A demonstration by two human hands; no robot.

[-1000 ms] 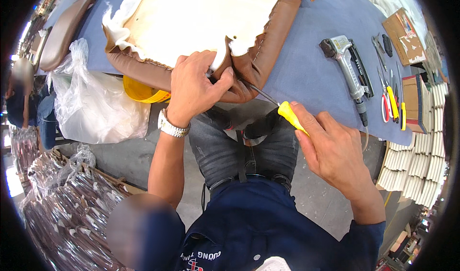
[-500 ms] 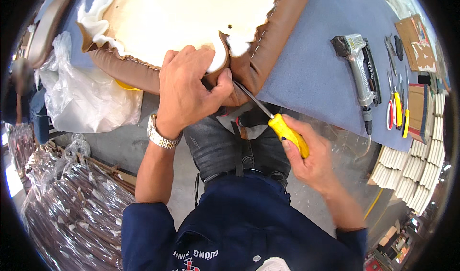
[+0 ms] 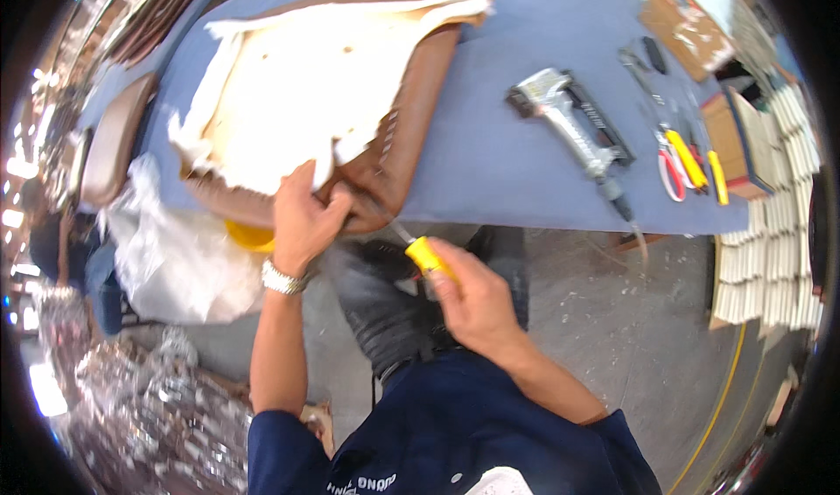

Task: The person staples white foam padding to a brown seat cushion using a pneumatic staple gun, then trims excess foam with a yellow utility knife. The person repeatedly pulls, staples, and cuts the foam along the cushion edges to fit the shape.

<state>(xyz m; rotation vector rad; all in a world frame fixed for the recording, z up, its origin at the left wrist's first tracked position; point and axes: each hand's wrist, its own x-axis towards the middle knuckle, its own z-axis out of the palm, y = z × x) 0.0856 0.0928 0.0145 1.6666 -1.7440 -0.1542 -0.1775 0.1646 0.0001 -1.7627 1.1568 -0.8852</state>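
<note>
Head-camera view: the brown upholstered seat cushion lies upside down at the near edge of the blue table. Its corner is pinched shut by the left hand. The right hand, clamped on the yellow-handled screwdriver, has been drawn closer, the blade kept under the cover edge, so prying seems underway.

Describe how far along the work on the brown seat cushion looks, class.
Done: the white lining already lies loose over most of the upturned brown seat cushion. In hand: the left hand grips the near edge while the right hand works a yellow-handled screwdriver there. Left: that corner remains attached; the staple gun lies unused.
</note>
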